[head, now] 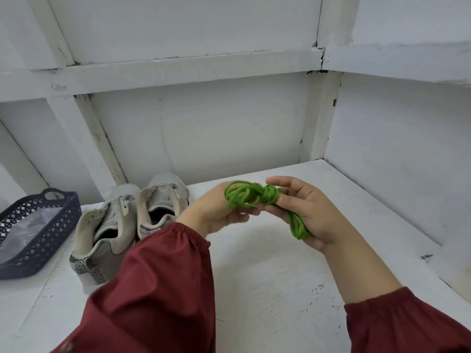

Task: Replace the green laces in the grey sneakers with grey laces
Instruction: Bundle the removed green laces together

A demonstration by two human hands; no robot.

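Holds a bundle of green laces [257,198] in both hands, up off the shelf [254,289] and well to the right of the sneakers [132,220]. Grips one looped end with the left hand [216,212], the hand nearer the sneakers, fingers curled round the strands, loops standing up over them. Pinches the wound knot at the middle of the bundle with the right hand [308,215], farther right of the sneakers, palm turned up and fingers bent onto the knot. Lets the other looped end lie across that palm and hang just past the heel of the hand.

Side by side and touching on the shelf, two grey sneakers, heels toward the camera, toes toward the white back panel, tongues up and collars open. Cannot tell from this side how the eyelets look.

Just left of the sneakers, a dark openwork basket [58,225] with a clear bag [28,233] inside; contents too hazy to make out.

Crossing in front of the right-hand sneaker's heel, a dark red sleeve [158,289] gathered at the left wrist.
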